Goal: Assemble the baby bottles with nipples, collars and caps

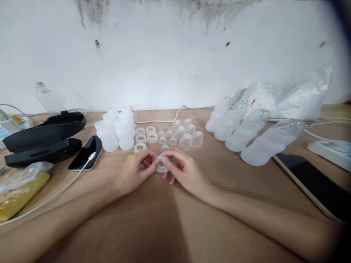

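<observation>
Between my hands, above the brown table (164, 226), is a clear ring-shaped piece (161, 164). My left hand (138, 170) pinches its left side with thumb and fingers. On its right side, my right hand (186, 171) grips the same piece, some fingertips curling below it. Just beyond lie several translucent rings (140, 138), several small clear nipples (162, 140) and several clear domed caps (187, 140). Frosted bottles without tops (108, 137) stand together behind my left hand. To the right, several bottles with clear caps (257, 146) stand in a slanting row.
A phone (87, 153) with a white cable, a black device (45, 135) and a yellow packet (24, 193) lie left. At right are a larger phone (312, 182), a power strip (331, 149) and plastic bags (282, 98). A wall (164, 54) stands behind.
</observation>
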`<state>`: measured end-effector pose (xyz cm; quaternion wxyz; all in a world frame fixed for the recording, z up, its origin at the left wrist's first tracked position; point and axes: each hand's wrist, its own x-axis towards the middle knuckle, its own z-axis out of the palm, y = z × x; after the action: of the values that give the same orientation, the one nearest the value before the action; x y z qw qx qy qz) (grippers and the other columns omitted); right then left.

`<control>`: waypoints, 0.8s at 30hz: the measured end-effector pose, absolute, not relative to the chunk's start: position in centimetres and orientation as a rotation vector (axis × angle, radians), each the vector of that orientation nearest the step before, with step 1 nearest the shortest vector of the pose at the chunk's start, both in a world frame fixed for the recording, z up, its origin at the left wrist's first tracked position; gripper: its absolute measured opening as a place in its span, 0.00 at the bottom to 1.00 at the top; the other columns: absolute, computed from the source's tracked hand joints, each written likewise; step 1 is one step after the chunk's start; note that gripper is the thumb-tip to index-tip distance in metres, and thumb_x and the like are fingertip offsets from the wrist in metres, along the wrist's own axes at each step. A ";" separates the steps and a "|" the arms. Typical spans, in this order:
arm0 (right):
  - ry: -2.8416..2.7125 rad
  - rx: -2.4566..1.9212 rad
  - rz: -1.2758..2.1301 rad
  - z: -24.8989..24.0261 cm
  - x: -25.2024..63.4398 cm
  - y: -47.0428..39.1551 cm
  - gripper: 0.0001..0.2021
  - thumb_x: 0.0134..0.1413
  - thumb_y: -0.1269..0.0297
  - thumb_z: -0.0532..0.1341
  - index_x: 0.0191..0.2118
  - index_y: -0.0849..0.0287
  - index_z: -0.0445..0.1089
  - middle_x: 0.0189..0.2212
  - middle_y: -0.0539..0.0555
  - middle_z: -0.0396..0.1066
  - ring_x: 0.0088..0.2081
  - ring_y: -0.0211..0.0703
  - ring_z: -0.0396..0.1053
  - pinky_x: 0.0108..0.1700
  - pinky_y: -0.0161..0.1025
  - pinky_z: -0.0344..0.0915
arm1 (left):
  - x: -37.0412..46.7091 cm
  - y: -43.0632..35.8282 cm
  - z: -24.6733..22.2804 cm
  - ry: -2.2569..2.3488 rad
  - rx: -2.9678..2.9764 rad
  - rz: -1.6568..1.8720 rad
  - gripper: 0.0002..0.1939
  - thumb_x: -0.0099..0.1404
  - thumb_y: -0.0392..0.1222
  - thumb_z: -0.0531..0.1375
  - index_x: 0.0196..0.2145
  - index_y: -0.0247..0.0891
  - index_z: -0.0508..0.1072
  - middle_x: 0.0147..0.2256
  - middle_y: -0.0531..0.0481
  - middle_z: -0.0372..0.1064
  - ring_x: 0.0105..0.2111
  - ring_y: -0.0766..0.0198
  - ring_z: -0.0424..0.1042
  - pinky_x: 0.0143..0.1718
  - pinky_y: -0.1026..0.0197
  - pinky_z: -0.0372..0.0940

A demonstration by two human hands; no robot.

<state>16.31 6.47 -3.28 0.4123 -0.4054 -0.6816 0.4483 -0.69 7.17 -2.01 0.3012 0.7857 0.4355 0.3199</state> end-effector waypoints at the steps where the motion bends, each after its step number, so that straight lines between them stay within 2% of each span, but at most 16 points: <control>1: -1.727 -1.016 1.098 -3.3 16.3 6.4 0.11 0.54 0.58 0.54 0.40 0.58 0.64 0.35 0.52 0.60 0.24 0.33 0.69 0.18 0.29 0.66 | -0.6 7.1 -2.0 1.167 2.091 0.850 0.06 0.62 0.41 0.52 0.32 0.36 0.65 0.27 0.52 0.68 0.28 0.66 0.68 0.30 0.65 0.63; 5: -1.820 -1.014 0.944 -3.2 16.2 6.0 0.06 0.55 0.63 0.53 0.33 0.59 0.63 0.29 0.47 0.58 0.18 0.27 0.66 0.19 0.28 0.64 | -0.2 6.5 -2.2 1.200 2.199 0.839 0.04 0.62 0.39 0.52 0.31 0.37 0.64 0.24 0.55 0.66 0.25 0.68 0.65 0.27 0.67 0.60; 9: -1.870 -1.034 0.885 -3.1 16.2 5.8 0.04 0.55 0.66 0.53 0.30 0.59 0.61 0.24 0.45 0.57 0.16 0.26 0.63 0.18 0.27 0.60 | 0.0 6.0 -2.2 1.221 2.236 0.809 0.05 0.62 0.39 0.51 0.30 0.38 0.63 0.23 0.56 0.64 0.23 0.69 0.64 0.24 0.67 0.57; 12: -1.852 -0.967 0.968 -3.1 16.3 5.9 0.05 0.56 0.64 0.52 0.34 0.59 0.62 0.29 0.47 0.57 0.19 0.27 0.65 0.19 0.28 0.64 | -0.4 6.2 -2.0 1.184 2.236 0.827 0.04 0.63 0.40 0.51 0.31 0.38 0.63 0.24 0.56 0.64 0.24 0.69 0.63 0.24 0.68 0.57; 16: -1.897 -0.906 0.910 -3.1 16.4 5.9 0.09 0.52 0.67 0.55 0.41 0.56 0.62 0.36 0.52 0.59 0.30 0.34 0.67 0.23 0.30 0.67 | -1.6 6.9 -2.0 1.105 2.288 0.834 0.07 0.60 0.42 0.56 0.35 0.39 0.62 0.31 0.54 0.65 0.30 0.67 0.64 0.33 0.65 0.60; 24: -1.988 -0.991 0.695 -3.1 16.3 5.7 0.09 0.45 0.74 0.56 0.34 0.58 0.58 0.31 0.51 0.63 0.31 0.36 0.64 0.23 0.28 0.63 | -1.8 6.6 -2.5 1.165 2.378 0.852 0.07 0.58 0.39 0.57 0.31 0.39 0.59 0.27 0.56 0.62 0.27 0.67 0.63 0.28 0.65 0.57</control>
<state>16.26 5.74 -3.12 0.3957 -0.3909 -0.7844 0.2743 -1.82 6.59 -2.51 0.1792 0.8410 0.4120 0.3014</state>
